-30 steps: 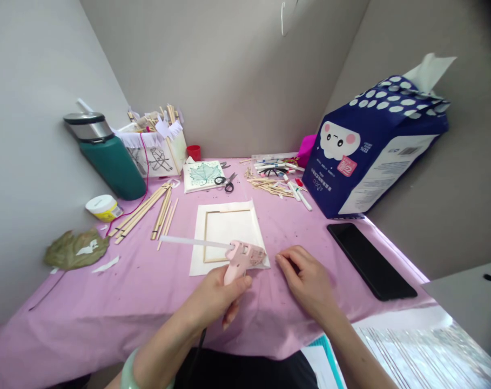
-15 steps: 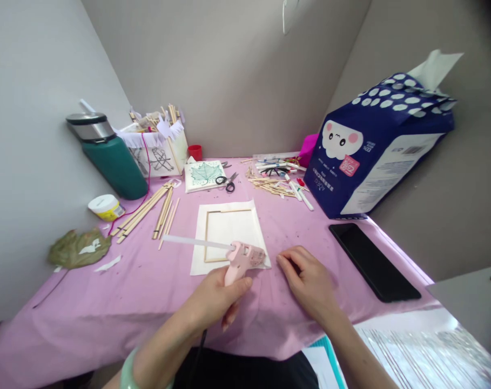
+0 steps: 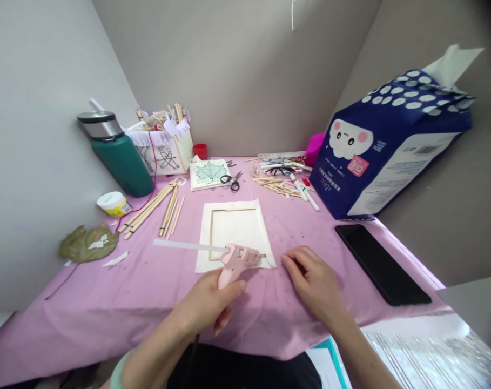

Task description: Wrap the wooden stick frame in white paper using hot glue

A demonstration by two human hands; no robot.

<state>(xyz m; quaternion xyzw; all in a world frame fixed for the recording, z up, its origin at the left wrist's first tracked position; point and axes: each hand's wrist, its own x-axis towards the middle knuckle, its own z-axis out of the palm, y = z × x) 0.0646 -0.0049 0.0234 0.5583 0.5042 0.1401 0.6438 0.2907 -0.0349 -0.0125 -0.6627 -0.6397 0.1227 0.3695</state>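
My left hand (image 3: 213,300) is wrapped round the grip of a pink glue gun (image 3: 237,259). A long whitish glue stick (image 3: 188,246) juts from the gun's back to the left. Its metal nozzle points right, over the lower right corner of a white sheet (image 3: 241,232). On that sheet lies a thin wooden stick frame (image 3: 212,232), its lower side partly hidden behind the gun. My right hand (image 3: 314,275) rests on the table right of the sheet, fingers curled and thumb against the forefinger. Anything inside those fingers is too small or hidden to make out.
Wooden sticks (image 3: 151,208), a dried leaf (image 3: 87,246), a white tub (image 3: 113,204) and a green bottle (image 3: 121,165) are on the left. Scissors (image 3: 231,181) lie behind the sheet. Markers (image 3: 304,192), a phone (image 3: 383,265) and a blue tissue pack (image 3: 383,146) are on the right.
The glue gun has shifted slightly left and turned, so its metal nozzle now shows. The whole view has slid a little. My right hand keeps its curled pose on the table.
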